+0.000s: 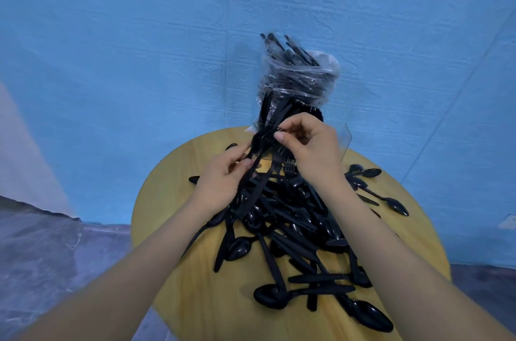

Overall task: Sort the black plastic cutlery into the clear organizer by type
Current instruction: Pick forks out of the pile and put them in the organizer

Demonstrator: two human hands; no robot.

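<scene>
Dozens of cutlery pieces (293, 229) heap on the table (173, 271); both hands, left (223, 176) and right (310, 142), pinch a bunch (258, 156) before the organizer (301, 81). Loose pinches could drop mixed pieces into one compartment

The heap of black plastic cutlery (282, 218) is smooth and glossy — the spoon bowls catch soft highlights. It lies on a round yellow wooden table (178, 271) with a faint grain and a low satin sheen. The clear plastic organizer (344, 139) at the far edge is transparent and slick, its edges glinting. Behind it, a bundle of black cutlery in crinkled clear plastic wrap (298, 75) shines in streaks. The blue cloth backdrop (139, 33) is matt and creased.
</scene>
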